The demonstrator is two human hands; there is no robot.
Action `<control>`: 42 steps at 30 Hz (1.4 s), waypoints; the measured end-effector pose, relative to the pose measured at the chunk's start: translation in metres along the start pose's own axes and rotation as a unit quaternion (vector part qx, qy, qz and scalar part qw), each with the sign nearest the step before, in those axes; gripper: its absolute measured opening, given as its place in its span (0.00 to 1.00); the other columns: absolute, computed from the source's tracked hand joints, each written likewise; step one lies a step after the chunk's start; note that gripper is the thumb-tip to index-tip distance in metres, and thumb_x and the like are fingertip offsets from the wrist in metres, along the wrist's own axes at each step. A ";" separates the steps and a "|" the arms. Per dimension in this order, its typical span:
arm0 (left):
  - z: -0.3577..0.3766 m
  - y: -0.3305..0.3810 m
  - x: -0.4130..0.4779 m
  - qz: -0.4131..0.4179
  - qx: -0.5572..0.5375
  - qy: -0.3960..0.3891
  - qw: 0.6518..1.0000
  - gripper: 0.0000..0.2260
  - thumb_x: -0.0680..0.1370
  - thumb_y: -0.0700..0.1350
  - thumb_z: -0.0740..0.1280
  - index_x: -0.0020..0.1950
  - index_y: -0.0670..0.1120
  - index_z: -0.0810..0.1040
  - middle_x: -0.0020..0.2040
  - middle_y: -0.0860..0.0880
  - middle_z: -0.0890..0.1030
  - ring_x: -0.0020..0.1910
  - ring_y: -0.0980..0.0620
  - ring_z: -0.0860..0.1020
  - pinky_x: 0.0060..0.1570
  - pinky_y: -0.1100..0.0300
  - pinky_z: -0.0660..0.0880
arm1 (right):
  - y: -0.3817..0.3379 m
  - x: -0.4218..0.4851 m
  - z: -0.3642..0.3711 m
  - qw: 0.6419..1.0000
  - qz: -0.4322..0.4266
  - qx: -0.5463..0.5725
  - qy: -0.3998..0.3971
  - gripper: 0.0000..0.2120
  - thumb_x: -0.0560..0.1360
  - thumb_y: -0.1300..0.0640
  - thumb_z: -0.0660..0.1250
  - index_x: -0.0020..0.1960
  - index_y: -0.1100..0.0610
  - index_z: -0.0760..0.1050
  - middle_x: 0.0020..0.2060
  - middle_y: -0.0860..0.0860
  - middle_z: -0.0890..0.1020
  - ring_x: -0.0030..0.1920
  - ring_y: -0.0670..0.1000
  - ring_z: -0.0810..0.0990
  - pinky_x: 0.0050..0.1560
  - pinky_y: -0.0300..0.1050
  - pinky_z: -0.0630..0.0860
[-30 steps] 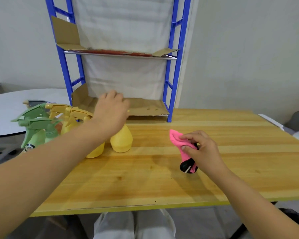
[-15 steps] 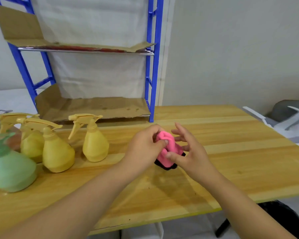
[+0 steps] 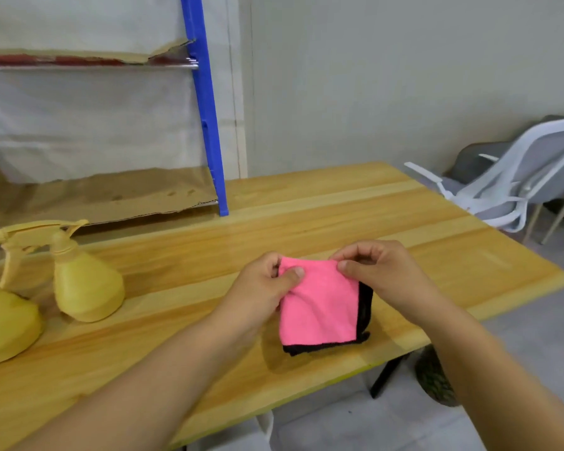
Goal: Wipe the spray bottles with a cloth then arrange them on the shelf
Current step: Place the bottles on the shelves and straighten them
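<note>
A: What changed at lower centre?
B: The bunched pink, black-edged cloth [image 3: 319, 307] now hangs open, with the left hand [image 3: 264, 288] and right hand [image 3: 385, 271] each pinching a top corner.
A: And the bottles?
B: The yellow plastic spray bottle [image 3: 85, 284] waits at left, probably unwiped. The blue metal shelf [image 3: 205, 125] is beyond it, upper left.

Bright even indoor light, soft shadows, slight motion blur, wide-angle edge distortion

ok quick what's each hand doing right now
Left hand: closed, pinching the top left corner of the pink cloth.
Right hand: closed, pinching the cloth's top right corner.
</note>
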State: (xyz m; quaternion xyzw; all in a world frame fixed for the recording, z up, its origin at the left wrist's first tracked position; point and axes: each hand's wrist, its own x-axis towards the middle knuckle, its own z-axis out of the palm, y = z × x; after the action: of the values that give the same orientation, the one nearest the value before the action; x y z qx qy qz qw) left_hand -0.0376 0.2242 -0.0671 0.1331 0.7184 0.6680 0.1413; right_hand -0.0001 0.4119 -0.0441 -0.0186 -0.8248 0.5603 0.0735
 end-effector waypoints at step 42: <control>-0.281 0.058 -0.129 0.131 0.632 0.349 0.679 0.13 0.69 0.45 0.72 0.54 0.47 0.81 0.47 0.46 0.81 0.48 0.42 0.76 0.45 0.52 0.72 | -0.129 0.076 0.273 0.935 -0.285 -0.198 -0.071 0.24 0.71 0.59 0.70 0.66 0.50 0.72 0.56 0.47 0.73 0.60 0.47 0.69 0.60 0.35 0.63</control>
State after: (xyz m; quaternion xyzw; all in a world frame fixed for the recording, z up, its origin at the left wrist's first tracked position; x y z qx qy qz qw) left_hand -0.0254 -0.0798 0.0129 0.0405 0.9422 0.0645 -0.3262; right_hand -0.1070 0.1211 -0.0160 0.2433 -0.8927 0.3412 0.1659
